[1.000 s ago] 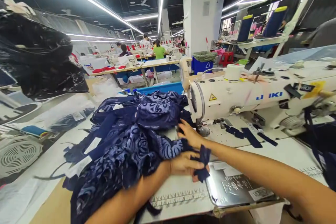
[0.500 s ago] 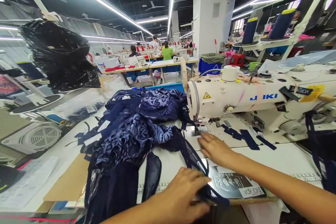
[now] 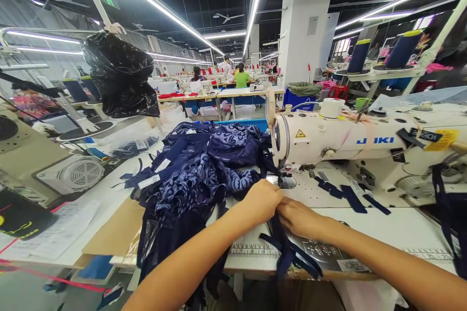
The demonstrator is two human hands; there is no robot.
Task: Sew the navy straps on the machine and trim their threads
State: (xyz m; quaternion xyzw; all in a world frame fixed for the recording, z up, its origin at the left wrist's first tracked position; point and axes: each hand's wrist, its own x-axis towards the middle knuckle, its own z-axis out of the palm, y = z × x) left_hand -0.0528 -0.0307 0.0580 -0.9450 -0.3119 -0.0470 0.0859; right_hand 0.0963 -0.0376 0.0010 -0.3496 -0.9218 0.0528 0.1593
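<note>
My left hand [image 3: 260, 199] and my right hand [image 3: 301, 217] meet just in front of the sewing machine's needle area [image 3: 282, 175]. Both are closed on navy fabric, their fingertips close together. A navy strap [image 3: 282, 248] hangs below them over the table's front edge. The exact grip is partly hidden by the fingers. Left of my hands lies a heap of navy garments [image 3: 189, 184] with pale blue lace patterns. The white sewing machine [image 3: 339, 136] stands to the right, its presser foot just beyond my fingers.
Short navy strips [image 3: 353, 198] lie on the machine bed. A measuring tape [image 3: 251, 250] runs along the table's front. Cardboard [image 3: 113, 233] and printed paper [image 3: 69, 228] are at left, below a hanging black plastic bag [image 3: 120, 73]. Thread cones [image 3: 359, 56] stand at right; people sit farther back.
My left hand has risen forward from the table's front to meet my right hand near the needle and closed on the fabric. The view has shifted left.
</note>
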